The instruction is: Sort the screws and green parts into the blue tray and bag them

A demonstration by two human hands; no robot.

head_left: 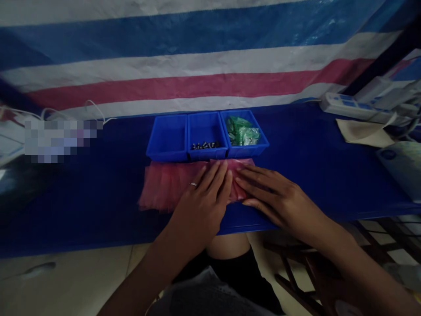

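Thin pink plastic bags (164,184) lie overlapped in a row along the front of the blue table. My left hand (205,199), with a ring on one finger, rests flat on the row's right part, fingers stretched out. Beside it my right hand (271,191) lies with extended fingers on the right end of the bags, its fingertips close to the left hand. Just behind the bags stand three blue bins: a left bin with nothing visible inside (167,153), a middle bin (207,154) with small metal screws (205,145), and a right bin (246,151) holding green plastic packets (239,127).
A striped tarp (197,39) hangs behind the blue table (305,162). At the right lie a white power strip (345,105), a beige paper piece (362,131) and a pale packet (401,166). White cables (95,107) run at the back left. A dark wooden stool (315,272) is below right.
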